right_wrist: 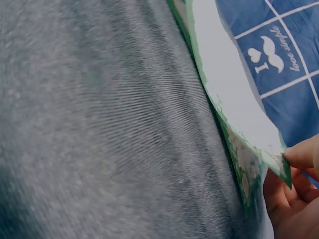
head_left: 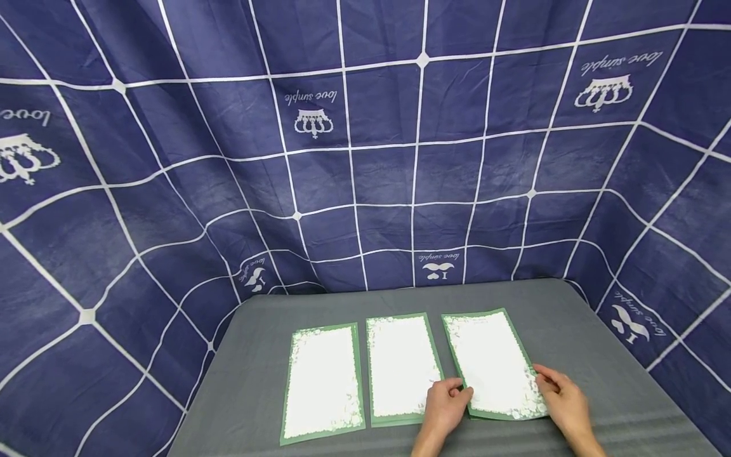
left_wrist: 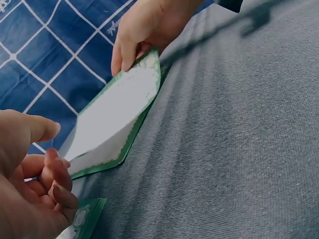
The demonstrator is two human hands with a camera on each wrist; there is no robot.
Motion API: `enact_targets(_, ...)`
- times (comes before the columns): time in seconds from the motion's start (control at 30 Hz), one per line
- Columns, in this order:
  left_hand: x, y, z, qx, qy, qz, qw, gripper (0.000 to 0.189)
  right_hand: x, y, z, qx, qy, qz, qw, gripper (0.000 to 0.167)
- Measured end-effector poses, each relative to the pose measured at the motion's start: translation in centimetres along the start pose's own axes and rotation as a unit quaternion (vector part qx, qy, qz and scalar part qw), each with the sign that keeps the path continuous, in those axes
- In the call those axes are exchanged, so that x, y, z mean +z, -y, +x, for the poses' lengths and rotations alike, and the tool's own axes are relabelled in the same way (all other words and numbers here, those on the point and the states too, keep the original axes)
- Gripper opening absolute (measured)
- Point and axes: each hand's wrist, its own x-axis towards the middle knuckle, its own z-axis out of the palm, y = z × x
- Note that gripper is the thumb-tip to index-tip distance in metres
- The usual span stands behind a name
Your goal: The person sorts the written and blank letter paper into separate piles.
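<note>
Three white paper sheets with green, flower-patterned borders lie side by side: the left sheet (head_left: 323, 381), the middle sheet (head_left: 402, 365) and the right sheet (head_left: 491, 362). My right hand (head_left: 565, 403) pinches the right sheet's near right corner between thumb and fingers. In the right wrist view that corner of the top sheet (right_wrist: 234, 94) is raised, and another green-bordered sheet (right_wrist: 241, 164) shows beneath it. My left hand (head_left: 447, 406) is at the right sheet's near left edge. Its thumb and loosely curled fingers stand apart in the left wrist view.
Grey cloth (head_left: 251, 355) covers the table under the sheets. A blue curtain (head_left: 388, 178) with white grid lines hangs behind the table and along both sides.
</note>
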Motion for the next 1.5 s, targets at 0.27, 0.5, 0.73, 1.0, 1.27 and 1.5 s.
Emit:
enact_targets(0.27, 0.12, -0.05, -0.20, 0.000, 0.019, 0.026, 0.9995, 0.045, 0.40, -0.40, 0.02, -0.028, -0.007, -0.033, 0.9990, 0.026)
enact_targets(0.5, 0.22, 0.15, -0.52, -0.013, 0.025, 0.041, 0.9988, 0.048, 0.34, -0.75, 0.47, 0.000, 0.058, -0.053, 0.9969, 0.035)
enact_targets(0.73, 0.55, 0.22, -0.53, -0.038, 0.029, 0.043, 0.9979, 0.049, 0.01, -0.48, 0.80, 0.007, 0.101, -0.064, 0.9928, 0.042)
enact_targets(1.0, 0.60, 0.40, -0.49, -0.037, 0.032, 0.050, 0.9976, 0.050, 0.09, -0.41, 0.63, 0.006, 0.098, -0.066, 0.9930, 0.043)
enact_targets(1.27, 0.55, 0.49, -0.53, -0.037, 0.029, 0.044, 0.9979, 0.050, 0.09, -0.44, 0.53, 0.002, 0.093, -0.066, 0.9934, 0.043)
enact_targets(1.5, -0.02, 0.72, -0.45, -0.026, 0.023, 0.024, 0.9991, 0.030, 0.21, -0.22, 0.43, 0.004, 0.078, -0.063, 0.9949, 0.042)
